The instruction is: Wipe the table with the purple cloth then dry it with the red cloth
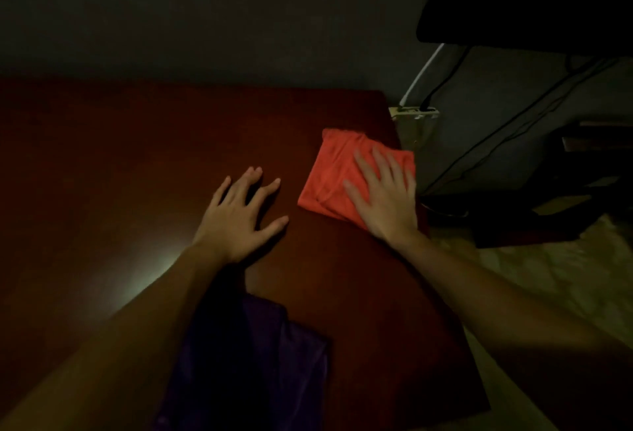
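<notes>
The dark reddish-brown table carries a folded red cloth near its far right edge and a purple cloth near its front edge, well apart.

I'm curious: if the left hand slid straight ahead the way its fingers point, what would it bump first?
Probably nothing: the left hand points across bare dark reddish-brown wooden table toward its far edge.

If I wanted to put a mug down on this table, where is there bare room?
The widest bare patch is the far left of the table, beyond the left hand up to the wall. A narrow strip lies between that hand and the red cloth. The right edge is crowded: the right hand presses the red cloth, and the purple cloth fills the near middle.
</notes>
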